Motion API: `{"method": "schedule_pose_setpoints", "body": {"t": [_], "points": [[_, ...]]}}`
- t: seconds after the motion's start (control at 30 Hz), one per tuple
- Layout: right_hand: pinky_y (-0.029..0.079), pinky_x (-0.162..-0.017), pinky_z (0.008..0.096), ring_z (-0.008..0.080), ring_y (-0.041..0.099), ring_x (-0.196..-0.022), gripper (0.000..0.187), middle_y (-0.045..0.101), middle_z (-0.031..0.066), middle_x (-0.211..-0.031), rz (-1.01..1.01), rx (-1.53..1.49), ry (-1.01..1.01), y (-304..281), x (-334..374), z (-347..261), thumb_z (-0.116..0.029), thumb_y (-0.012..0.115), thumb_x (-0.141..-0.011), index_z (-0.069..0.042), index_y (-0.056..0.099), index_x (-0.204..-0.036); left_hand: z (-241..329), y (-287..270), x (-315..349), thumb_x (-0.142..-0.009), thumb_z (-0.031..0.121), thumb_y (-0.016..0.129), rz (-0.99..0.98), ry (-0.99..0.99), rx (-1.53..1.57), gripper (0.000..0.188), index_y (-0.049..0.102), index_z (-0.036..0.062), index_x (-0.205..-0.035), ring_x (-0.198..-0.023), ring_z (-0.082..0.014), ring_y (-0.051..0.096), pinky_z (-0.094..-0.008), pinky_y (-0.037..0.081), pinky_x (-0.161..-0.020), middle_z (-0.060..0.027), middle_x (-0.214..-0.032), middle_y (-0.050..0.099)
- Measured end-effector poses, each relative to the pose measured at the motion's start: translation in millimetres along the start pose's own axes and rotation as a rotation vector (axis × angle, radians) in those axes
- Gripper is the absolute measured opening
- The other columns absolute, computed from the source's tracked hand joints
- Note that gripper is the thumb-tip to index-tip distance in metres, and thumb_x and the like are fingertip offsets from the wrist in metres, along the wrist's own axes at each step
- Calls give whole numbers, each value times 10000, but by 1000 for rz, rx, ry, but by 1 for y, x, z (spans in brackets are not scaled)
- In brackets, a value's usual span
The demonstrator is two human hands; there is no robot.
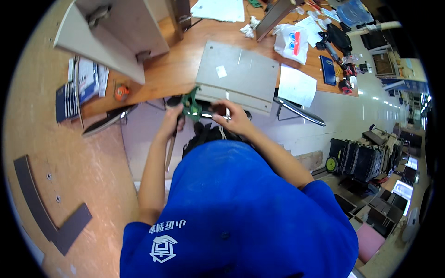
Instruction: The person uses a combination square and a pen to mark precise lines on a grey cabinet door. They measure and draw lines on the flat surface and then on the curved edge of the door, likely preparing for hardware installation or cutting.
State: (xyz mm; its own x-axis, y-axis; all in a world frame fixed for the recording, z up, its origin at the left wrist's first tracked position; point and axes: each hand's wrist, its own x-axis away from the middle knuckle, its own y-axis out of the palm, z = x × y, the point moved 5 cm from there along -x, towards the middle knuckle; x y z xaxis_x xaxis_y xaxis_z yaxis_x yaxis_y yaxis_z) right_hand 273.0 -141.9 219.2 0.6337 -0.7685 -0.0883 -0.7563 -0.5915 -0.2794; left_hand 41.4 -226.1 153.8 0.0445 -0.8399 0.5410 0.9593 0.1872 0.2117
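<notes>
A green tool with an open frame (192,105) is at the front edge of the desk, between my two hands; its exact kind I cannot make out. My left hand (173,119) is closed at its left side, around a thin brown stick-like handle (170,150) that slants down below the fist. My right hand (235,119) has bent fingers around a short dark and silvery part (207,114) beside the green tool. Just beyond the hands a flat grey board (236,72) lies on the desk, with a small white label (221,71) and holes near its corners.
On the wooden desk (176,60), an upright panel piece with hinges (120,37) stands at left, near an orange tape measure (121,92). A paper sheet (296,85), white plastic bag (291,44) and blue booklet (327,70) lie right. A black wheeled case (357,157) stands farther right.
</notes>
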Motion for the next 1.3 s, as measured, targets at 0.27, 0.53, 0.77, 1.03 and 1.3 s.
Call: {"method": "schedule_pose_setpoints", "body": {"t": [0.27,0.53,0.77,1.03,1.3], "points": [[551,-828,322,178,722,-956,527,741,112,-1038,-128,-31,91,53,0,-36,-111,812,-891,5,572,-1345,3,-2,20,-1070,520,513,144,37,73,471,571,108,-850,-481,-115,490,-273,377,-440,-10,-630,533],[567,-790,287,119,684,-894,574,710,108,-1237,120,88,292,19,45,-8,-122,828,-872,-17,588,-1383,-77,53,8,-1095,593,382,-220,-157,-293,620,652,47,-985,-529,-122,486,-304,383,-484,-29,-670,566],[513,-1017,384,302,637,-1239,650,638,179,-1395,190,60,290,9,72,-1,-234,851,-837,-36,585,-1396,-74,88,5,-1097,584,382,-314,-192,-316,602,625,40,-1181,-538,-126,484,-294,395,-472,-39,-720,544],[481,-1097,415,339,599,-1335,711,609,185,-1454,79,289,-9,26,54,-24,-128,842,-824,-50,551,-1468,-56,63,23,-1086,542,461,-280,-220,-132,462,596,101,-1069,-493,-80,427,-261,348,-423,2,-704,525],[535,-1013,399,343,683,-1184,629,686,188,-1307,263,234,-27,5,65,-18,-107,846,-827,-28,599,-1401,-55,46,60,-1038,433,637,-259,-24,-416,384,659,49,-1026,-629,-129,567,-301,461,-586,-43,-744,641]]}}
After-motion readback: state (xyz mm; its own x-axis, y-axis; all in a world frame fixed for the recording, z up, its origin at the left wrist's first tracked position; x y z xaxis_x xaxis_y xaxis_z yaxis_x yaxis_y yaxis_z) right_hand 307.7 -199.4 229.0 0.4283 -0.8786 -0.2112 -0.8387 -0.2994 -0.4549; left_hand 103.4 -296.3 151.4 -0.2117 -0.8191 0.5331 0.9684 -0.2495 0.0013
